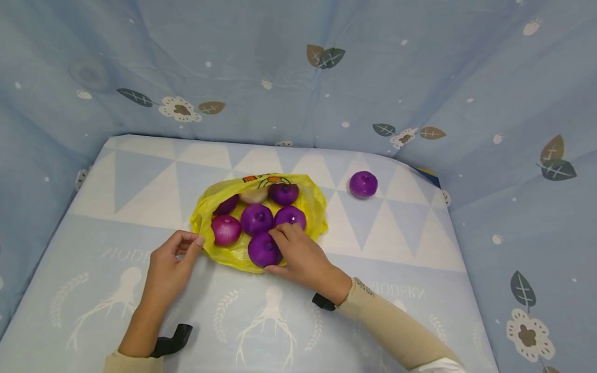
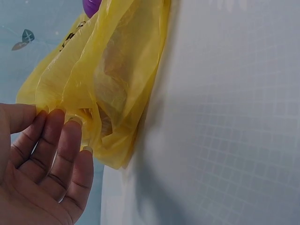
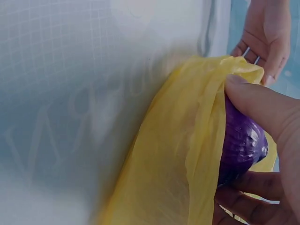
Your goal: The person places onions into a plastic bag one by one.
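A yellow plastic bag (image 1: 202, 212) lies open on the table, with several purple onions (image 1: 257, 219) inside. Among them are a redder onion (image 1: 226, 230) at the left and a pale one (image 1: 254, 196) at the back. My left hand (image 1: 170, 267) pinches the bag's left rim between thumb and fingertips; the left wrist view shows the thin plastic bunched there. At the bag's front right, my right hand (image 1: 303, 256) grips a purple onion (image 3: 243, 145). Its thumb lies at the bag's edge and its fingers curl under the onion in the right wrist view.
One more purple onion (image 1: 363, 184) stands outside the bag, at the back right of the table. A patterned blue-and-white cloth (image 1: 154, 178) covers the tabletop. Blue curtains (image 1: 261, 67) with leaf prints enclose the back and sides.
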